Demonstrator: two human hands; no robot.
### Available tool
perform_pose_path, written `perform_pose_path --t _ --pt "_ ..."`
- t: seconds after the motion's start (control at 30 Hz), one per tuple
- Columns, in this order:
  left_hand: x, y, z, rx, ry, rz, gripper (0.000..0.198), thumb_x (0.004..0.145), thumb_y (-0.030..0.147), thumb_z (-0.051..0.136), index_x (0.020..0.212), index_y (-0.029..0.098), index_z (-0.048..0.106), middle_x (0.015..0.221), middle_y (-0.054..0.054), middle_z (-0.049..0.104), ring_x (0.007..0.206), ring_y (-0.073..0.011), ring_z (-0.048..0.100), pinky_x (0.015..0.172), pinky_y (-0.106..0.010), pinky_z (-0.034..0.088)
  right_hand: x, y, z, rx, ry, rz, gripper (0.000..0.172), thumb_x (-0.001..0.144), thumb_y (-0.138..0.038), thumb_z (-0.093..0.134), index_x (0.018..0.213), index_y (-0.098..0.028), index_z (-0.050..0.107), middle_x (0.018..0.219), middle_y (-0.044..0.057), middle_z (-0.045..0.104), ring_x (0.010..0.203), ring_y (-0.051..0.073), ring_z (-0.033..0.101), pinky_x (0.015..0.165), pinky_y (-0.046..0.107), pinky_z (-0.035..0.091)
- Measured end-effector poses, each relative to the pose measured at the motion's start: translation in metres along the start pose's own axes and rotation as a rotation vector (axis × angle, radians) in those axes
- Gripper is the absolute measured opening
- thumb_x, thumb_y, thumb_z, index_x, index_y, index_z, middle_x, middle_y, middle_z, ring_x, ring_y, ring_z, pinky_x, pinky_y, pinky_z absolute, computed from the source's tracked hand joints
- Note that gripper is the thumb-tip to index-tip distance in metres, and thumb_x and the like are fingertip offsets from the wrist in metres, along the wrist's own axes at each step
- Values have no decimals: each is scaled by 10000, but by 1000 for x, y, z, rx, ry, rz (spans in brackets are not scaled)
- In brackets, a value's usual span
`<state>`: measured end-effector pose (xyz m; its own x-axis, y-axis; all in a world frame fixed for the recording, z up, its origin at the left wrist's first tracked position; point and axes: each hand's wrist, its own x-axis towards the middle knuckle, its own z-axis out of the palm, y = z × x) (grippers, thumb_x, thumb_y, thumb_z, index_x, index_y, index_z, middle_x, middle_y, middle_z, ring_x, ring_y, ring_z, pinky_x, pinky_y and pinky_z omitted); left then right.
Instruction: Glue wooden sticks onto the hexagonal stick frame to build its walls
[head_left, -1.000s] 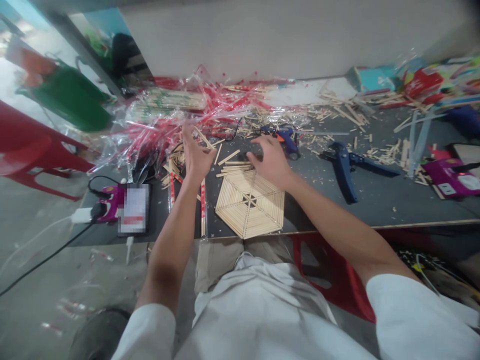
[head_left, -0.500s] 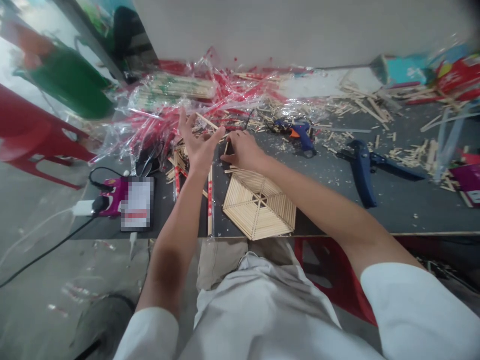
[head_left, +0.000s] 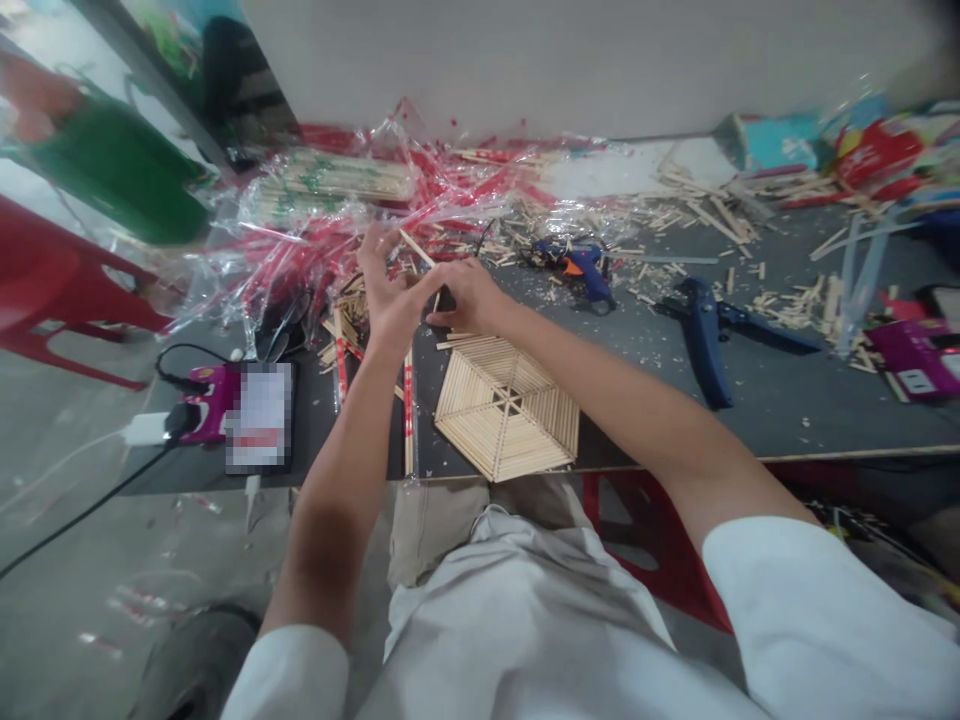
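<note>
Both hands have drawn closer together just above the stick hexagon [head_left: 506, 410], the left hand [head_left: 391, 300] half-open, the right hand [head_left: 471, 298] with its grip curled near the left's fingers, its hold unclear, and the hexagon flat on the counter [head_left: 750, 410].

A pixelated patch [head_left: 259, 416] covers part of the magenta device [head_left: 206, 403]; the right hand [head_left: 469, 298] hides what its fingertips touch; a magenta packet [head_left: 915, 345] runs off the view's right edge.

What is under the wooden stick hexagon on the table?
The stick hexagon lies on the dark grey tabletop. Only dark shows through the small central gaps; whatever is beneath the sticks is covered.
</note>
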<state>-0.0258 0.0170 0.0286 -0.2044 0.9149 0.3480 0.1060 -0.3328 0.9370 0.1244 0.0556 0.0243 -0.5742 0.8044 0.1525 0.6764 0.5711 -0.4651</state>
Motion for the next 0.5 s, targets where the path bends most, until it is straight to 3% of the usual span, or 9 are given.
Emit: perform_pose_path --t 0.2,0.3,0.37,0.5 --pt "3 2 -4 1 9 28 1170 629 789 875 1582 385 330 1652 -111 435 1435 -382 542 1062 -523 581 -18 -16 -26 59 58 -47 558 715 -311 905 1186 -217 621 1266 111 651 1270 338 553 1147 503 403" --pt "4 4 -5 -2 -27 17 1150 638 741 897 1582 390 343 1661 -119 418 1432 -390 553 1009 -487 609 -45 -14 -48 162 145 -55 487 714 -319 904 1095 -220 616 1282 125 633 1261 326 562 1123 495 451" --pt "3 6 -4 2 -83 11 1124 645 666 930 1577 390 366 1662 -121 419 1435 -385 554 990 -457 619 -65 -7 -59 283 174 -24 463 752 -415 880 1085 -242 609 1295 119 630 1216 321 589 1064 505 502" --pt "-7 13 5 -10 -270 -37 1124 609 461 1000 1566 395 414 1641 -124 464 1388 -375 600 933 -427 644 -96 11 -62 653 242 105 675 750 -726 789 1191 -270 558 1426 128 591 999 249 664 904 464 595"
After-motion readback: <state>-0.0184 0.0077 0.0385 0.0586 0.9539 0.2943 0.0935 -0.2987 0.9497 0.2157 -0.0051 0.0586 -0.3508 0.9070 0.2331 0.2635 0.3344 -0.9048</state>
